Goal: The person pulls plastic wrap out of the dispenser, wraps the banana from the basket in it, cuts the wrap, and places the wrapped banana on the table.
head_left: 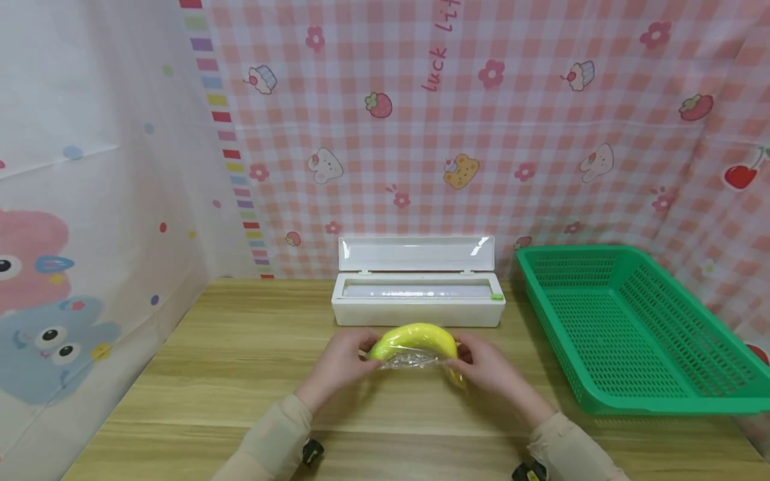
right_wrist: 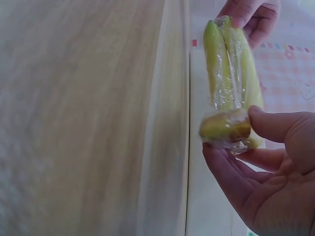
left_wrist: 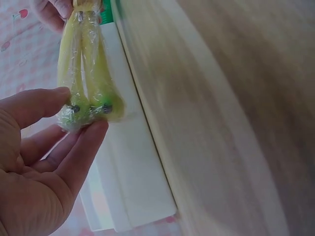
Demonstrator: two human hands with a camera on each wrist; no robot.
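A bunch of yellow bananas (head_left: pixel 420 332) with greenish tips is wrapped in clear cling film (head_left: pixel 412 361), held up between both hands in front of a white box. My left hand (head_left: pixel 345 357) pinches the green-tipped end between thumb and fingers. At the opposite, stem end, my right hand (head_left: pixel 486 364) grips the bunch through the film. The left wrist view shows two dark-tipped banana ends (left_wrist: pixel 91 105) under crinkled film. In the right wrist view, the thick brownish-yellow stem (right_wrist: pixel 226 127) lies between the right thumb and fingers.
Just behind the bananas stands the white cling film dispenser (head_left: pixel 415 314), its clear lid (head_left: pixel 417 254) raised and a green slider (head_left: pixel 496 296) at its right end. A green perforated basket (head_left: pixel 607 401) sits on the wooden table (head_left: pixel 252 374) at the right. Patterned cloth (head_left: pixel 415 140) hangs behind.
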